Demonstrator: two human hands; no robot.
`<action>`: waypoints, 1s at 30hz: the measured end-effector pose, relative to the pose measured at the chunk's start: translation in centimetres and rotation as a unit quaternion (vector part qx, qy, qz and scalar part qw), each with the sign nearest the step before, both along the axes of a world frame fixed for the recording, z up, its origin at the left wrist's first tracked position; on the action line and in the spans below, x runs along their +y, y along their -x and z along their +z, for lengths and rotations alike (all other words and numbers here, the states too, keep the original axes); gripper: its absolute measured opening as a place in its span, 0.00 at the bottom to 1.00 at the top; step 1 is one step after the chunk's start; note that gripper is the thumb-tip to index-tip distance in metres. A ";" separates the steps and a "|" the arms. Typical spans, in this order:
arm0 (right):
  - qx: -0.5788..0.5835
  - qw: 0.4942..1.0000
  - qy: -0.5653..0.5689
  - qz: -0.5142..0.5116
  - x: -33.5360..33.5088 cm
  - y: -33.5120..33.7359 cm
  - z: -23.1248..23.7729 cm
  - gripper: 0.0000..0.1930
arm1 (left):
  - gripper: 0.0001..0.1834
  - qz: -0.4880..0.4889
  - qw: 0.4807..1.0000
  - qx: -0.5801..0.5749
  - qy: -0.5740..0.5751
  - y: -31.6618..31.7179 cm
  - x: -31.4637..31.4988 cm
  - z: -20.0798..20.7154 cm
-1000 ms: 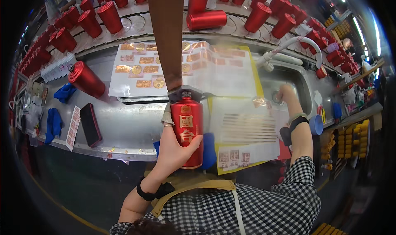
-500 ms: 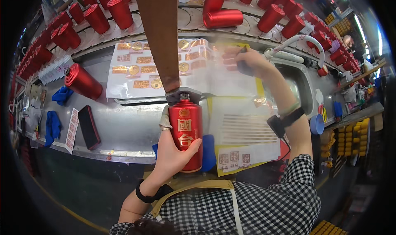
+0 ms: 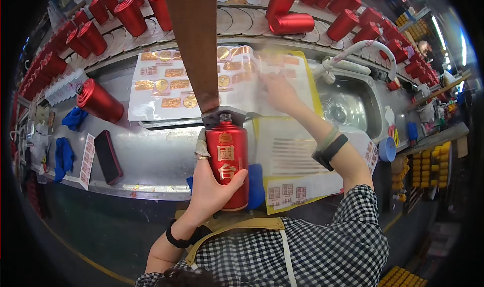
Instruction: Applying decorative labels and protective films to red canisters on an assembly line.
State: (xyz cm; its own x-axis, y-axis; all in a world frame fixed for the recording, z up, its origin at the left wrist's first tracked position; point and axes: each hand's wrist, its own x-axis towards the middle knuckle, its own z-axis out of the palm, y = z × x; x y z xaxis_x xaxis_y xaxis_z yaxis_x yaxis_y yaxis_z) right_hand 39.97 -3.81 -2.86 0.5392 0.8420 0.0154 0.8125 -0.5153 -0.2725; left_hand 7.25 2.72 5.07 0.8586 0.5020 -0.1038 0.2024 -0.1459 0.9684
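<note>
1. so, our left hand [image 3: 214,188] is wrapped around a red bottle [image 3: 236,140] — thumb across its front, the fingers mostly hidden along its left side (one wears a pale sleeve [image 3: 201,148]).
2. we have that bottle straight ahead of our body, gold characters facing us, its neck at a dark metal bracket [image 3: 209,119] under a brown post [image 3: 194,45].
3. our right hand [image 3: 278,91] is out over the glossy sticker sheets [image 3: 143,105], fingers pointing at the gold stickers; they are blurred, so we cannot tell whether they pinch anything or touch the surface.
4. nearer us lies a striped white sheet [image 3: 297,156], with a yellow backing [image 3: 315,95] showing along the edges of the papers.
5. to our right we see a metal sink [image 3: 375,108], a pale curved tap [image 3: 370,45] and a blue cup [image 3: 387,149].
6. to our left, on the metal counter [image 3: 161,161], are a dark phone [image 3: 107,157], a sticker strip [image 3: 87,162] just beside it, two blue cloths [image 3: 64,158] and another bottle [image 3: 102,103].
7. beyond the counter a curved conveyor [image 3: 239,23] carries many more red bottles — one lies on its side [image 3: 292,23].
</note>
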 end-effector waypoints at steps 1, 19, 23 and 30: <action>0.000 1.000 0.000 0.000 -0.3 0.5 0.5 0.30 | 0.57 0.000 1.000 0.000 0.000 0.0 0.0 0.1; -0.094 0.994 0.053 0.004 -12.8 -1.1 3.9 0.26 | 0.33 0.042 0.999 -0.022 0.021 0.0 -0.8 0.3; 0.063 0.988 0.025 -0.140 -14.0 -3.1 5.1 0.11 | 0.49 0.011 1.000 -0.001 0.014 0.1 -0.4 0.2; 0.198 0.925 0.007 -0.325 -16.6 -8.9 -0.9 0.35 | 0.49 -0.005 0.999 0.001 0.042 0.2 -0.1 -0.6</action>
State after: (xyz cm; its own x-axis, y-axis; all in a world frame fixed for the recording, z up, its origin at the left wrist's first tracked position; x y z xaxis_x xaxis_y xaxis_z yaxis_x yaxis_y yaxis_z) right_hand 48.84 -20.37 -3.80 0.8927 0.3360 -0.3002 0.1670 -0.8656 -0.4720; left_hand 7.00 2.64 4.49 0.8629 0.4834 -0.1473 0.2032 -0.0651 0.9770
